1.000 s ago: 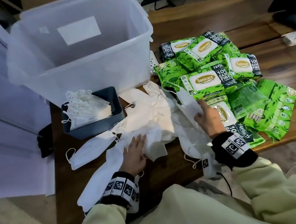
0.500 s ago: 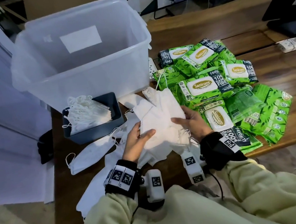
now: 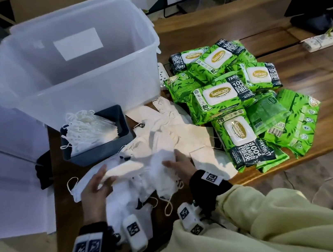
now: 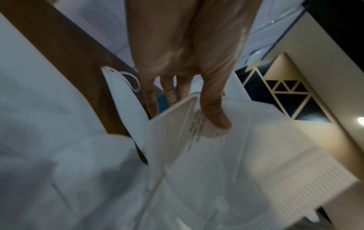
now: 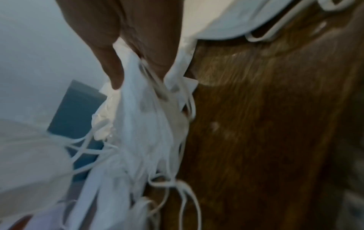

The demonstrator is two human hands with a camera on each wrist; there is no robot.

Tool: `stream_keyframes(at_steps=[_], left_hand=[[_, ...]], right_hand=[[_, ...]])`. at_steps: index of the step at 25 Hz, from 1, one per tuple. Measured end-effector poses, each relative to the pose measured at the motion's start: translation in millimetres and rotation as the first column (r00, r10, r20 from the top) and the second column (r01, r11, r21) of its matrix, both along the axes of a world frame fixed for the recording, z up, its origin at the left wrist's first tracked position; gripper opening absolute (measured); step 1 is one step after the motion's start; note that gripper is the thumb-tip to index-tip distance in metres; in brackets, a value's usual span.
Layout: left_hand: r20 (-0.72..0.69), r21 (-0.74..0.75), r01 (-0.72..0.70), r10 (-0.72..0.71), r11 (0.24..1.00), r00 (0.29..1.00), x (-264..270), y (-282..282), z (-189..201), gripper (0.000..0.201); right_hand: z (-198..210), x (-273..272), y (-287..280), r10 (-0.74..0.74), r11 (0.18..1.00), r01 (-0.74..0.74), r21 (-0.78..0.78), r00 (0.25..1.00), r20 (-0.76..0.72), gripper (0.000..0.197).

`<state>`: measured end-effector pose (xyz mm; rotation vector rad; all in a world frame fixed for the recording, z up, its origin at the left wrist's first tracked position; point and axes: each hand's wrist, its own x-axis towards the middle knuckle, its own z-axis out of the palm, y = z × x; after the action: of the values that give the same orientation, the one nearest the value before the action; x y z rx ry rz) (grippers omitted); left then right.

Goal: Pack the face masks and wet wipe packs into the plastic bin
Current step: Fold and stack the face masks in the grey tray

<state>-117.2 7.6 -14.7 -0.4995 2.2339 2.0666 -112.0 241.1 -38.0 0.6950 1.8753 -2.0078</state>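
The left hand (image 3: pixel 94 188) is raised palm-inward just in front of the grey tray (image 3: pixel 108 149), thumb on top and fingers beneath one folded white face mask (image 3: pixel 124 169), pinching it by its end; the left wrist view shows the thumb (image 4: pixel 214 112) pressed on the mask's printed panel with the fingers behind it. The right hand (image 3: pixel 181 164) sits to the right of the tray, fingers curled round a bunch of masks (image 3: pixel 164 175) whose ear loops dangle over the table edge; the right wrist view shows thumb and fingers (image 5: pixel 116 68) closed on the bunched fabric and loops. Both wrists wear black cuffs with printed markers, over pale green sleeves.

More loose masks (image 3: pixel 173 131) lie spread to the right of the tray, and a stack of masks fills the tray itself. The clear plastic bin (image 3: pixel 83 95) stands directly behind the tray, holding no masks or packs. The green wet wipe packs (image 3: pixel 228 95) are heaped well to the right of the tray, beyond the loose masks.

Everything rests on a brown wooden table (image 3: pixel 318 90). A white power strip (image 3: pixel 320 42) lies far right of the tray, near a dark monitor base, and a geometric triangle-patterned panel shows behind the bin
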Motion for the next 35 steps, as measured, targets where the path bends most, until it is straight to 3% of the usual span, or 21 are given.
stream_keyframes(at_steps=[2,3,4,5,6,7,8,9,12,14,15,19,20,22,24,27,29,31,33,35], left_hand=[[0.077,0.234,-0.095,0.079,0.968,0.994,11.5,-32.1,-7.9,0.044],[0.119,0.414,-0.063,0.015,0.908,0.993,15.2,-44.8,-8.1,0.043],[0.105,0.605,0.002,-0.082,0.797,0.991,20.6,-52.2,-1.8,0.038],[0.056,0.549,0.043,-0.089,0.835,0.994,23.9,-56.8,4.1,0.035],[0.084,0.493,-0.002,-0.045,0.870,0.995,25.0,-61.7,6.9,0.031],[0.107,0.356,0.017,-0.058,0.934,0.993,30.8,-61.0,7.5,0.030],[0.139,0.387,-0.001,-0.058,0.922,0.989,32.9,-59.8,1.1,0.039],[0.150,0.336,-0.109,0.062,0.936,0.987,29.4,-52.4,4.2,0.043],[-0.049,0.366,-0.021,0.042,0.930,0.998,15.3,-31.5,5.4,0.035],[-0.079,0.382,0.021,0.010,0.924,0.997,7.4,-20.3,2.3,0.015],[-0.090,0.404,0.031,0.006,0.914,0.996,3.8,-16.2,-0.5,0.008],[-0.046,0.473,0.073,-0.057,0.878,0.997,-4.1,-3.3,-6.9,0.030],[-0.036,0.459,0.101,-0.095,0.883,0.995,-3.9,0.0,-7.1,0.029],[0.006,0.413,0.115,-0.129,0.904,0.992,-4.0,7.5,-2.9,0.008],[0.014,0.286,0.195,-0.208,0.938,0.978,-5.2,14.1,-0.1,0.040],[0.017,0.205,0.298,-0.308,0.932,0.951,-9.7,20.9,5.0,0.056],[0.017,0.218,0.346,-0.358,0.913,0.934,-11.8,27.9,13.5,0.058],[0.038,0.267,0.373,-0.397,0.888,0.917,-15.4,36.9,25.0,0.060],[0.103,0.325,0.357,-0.408,0.876,0.907,-20.0,47.6,35.4,0.061],[0.203,0.362,0.303,-0.392,0.882,0.897,-22.3,57.1,44.6,0.043]], right_hand=[[-2.9,2.5,-4.3,0.277,0.905,-0.285,0.317,0.958,0.073,0.049],[-0.5,1.5,0.0,0.309,0.836,-0.311,0.453,0.948,0.079,0.051],[5.1,0.2,7.1,0.311,0.778,-0.286,0.560,0.949,0.053,0.050],[9.8,0.0,18.0,0.329,0.698,-0.268,0.665,0.944,0.035,0.048],[14.6,0.5,30.8,0.369,0.576,-0.278,0.769,0.927,0.059,0.047],[16.4,1.8,45.3,0.416,0.432,-0.331,0.839,0.898,0.141,0.047],[17.5,5.9,58.5,0.441,0.300,-0.411,0.861,0.860,0.256,0.050],[17.4,11.3,68.1,0.423,0.223,-0.490,0.843,0.827,0.369,0.057],[6.3,29.0,70.2,0.375,0.086,-0.619,0.780,0.746,0.551,0.081],[-1.8,32.8,60.8,0.349,0.032,-0.612,0.790,0.748,0.565,0.083],[-4.9,32.3,58.0,0.348,0.038,-0.600,0.799,0.757,0.553,0.079],[10.0,26.6,57.2,0.410,0.233,-0.555,0.799,0.801,0.436,0.052],[17.9,25.6,60.0,0.408,0.279,-0.506,0.816,0.832,0.376,0.041],[38.1,22.6,64.4,0.383,0.350,-0.365,0.863,0.896,0.223,0.028],[60.6,16.5,68.4,0.357,0.435,-0.206,0.877,0.933,0.042,0.026],[87.1,8.1,67.3,0.336,0.648,-0.041,0.761,0.912,-0.237,0.026],[98.5,7.7,58.1,0.349,0.756,0.054,0.652,0.810,-0.471,0.025],[90.9,5.9,48.1,0.471,0.766,0.099,0.636,0.585,-0.660,0.024],[67.4,2.6,40.6,0.683,0.662,0.112,0.741,0.316,-0.658,0.021],[42.8,-0.3,35.9,0.818,0.545,0.163,0.823,0.112,-0.564,0.022]])
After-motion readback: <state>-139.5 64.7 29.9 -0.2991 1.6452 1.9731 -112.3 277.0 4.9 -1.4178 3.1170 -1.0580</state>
